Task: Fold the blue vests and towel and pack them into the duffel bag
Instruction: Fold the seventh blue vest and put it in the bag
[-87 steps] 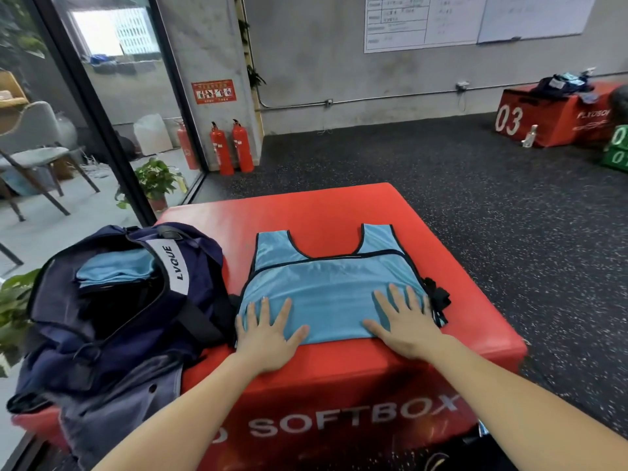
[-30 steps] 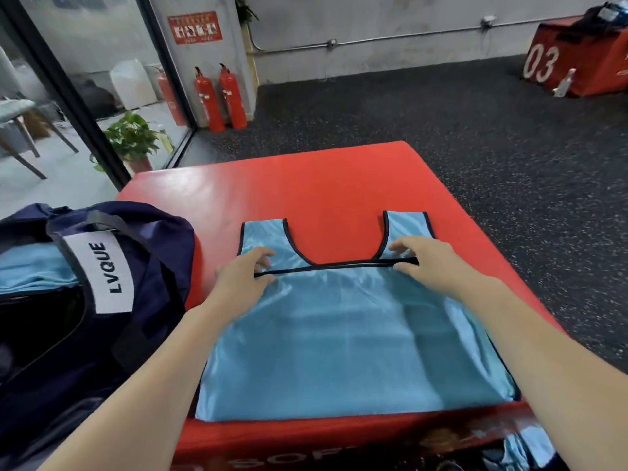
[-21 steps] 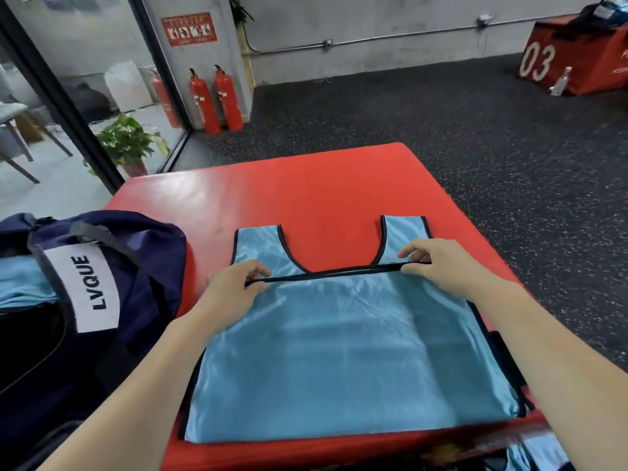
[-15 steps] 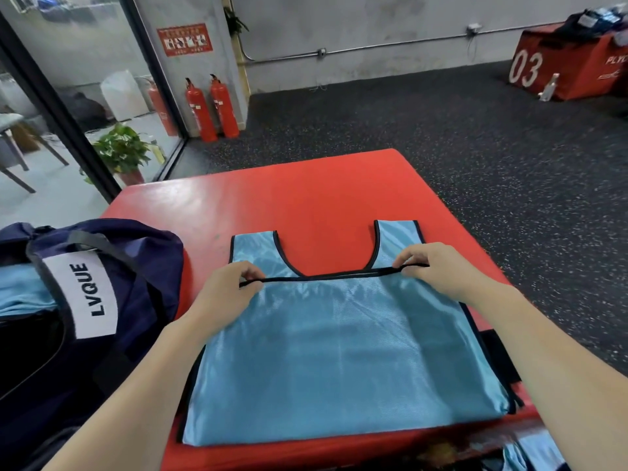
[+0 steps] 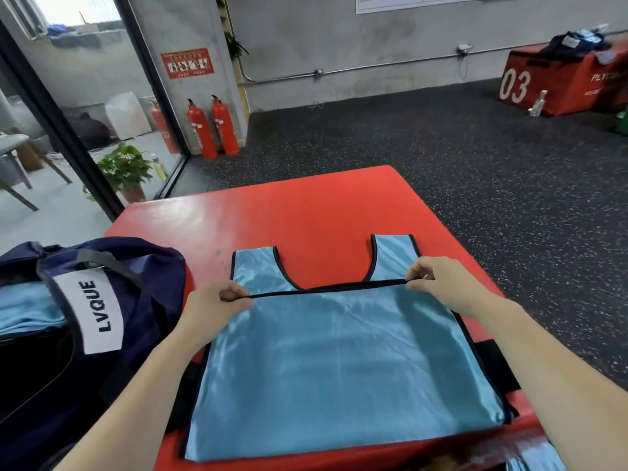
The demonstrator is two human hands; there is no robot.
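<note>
big red box (image 5: 306,212) serving as the desk here, bare red surface running from the vest out to the far edge, speckled black floor (image 5: 475,171) wide open beyond it and off to the right. navy duffel bag (image 5: 136,300) sits on the left side of the desk, unzipped, a light blue folded piece (image 5: 27,311) already lying inside its mouth. the blue vest (image 5: 339,362) lies flat in the middle-right, folded over itself, near edge right at the desk's front lip, right edge just beside the desk's right side, two shoulder straps pointing away. black-trimmed hem runs straight across between the hands. left hand (image 5: 217,304) is pinching that hem at its left end, fingers curled on it; right hand (image 5: 438,280) pinching the right end the same way. compared with half a second back, the grip is unchanged, the hem drawn a touch tauter and straighter. two red fire extinguishers (image 5: 214,127) stand against the far wall, well apart.
</note>
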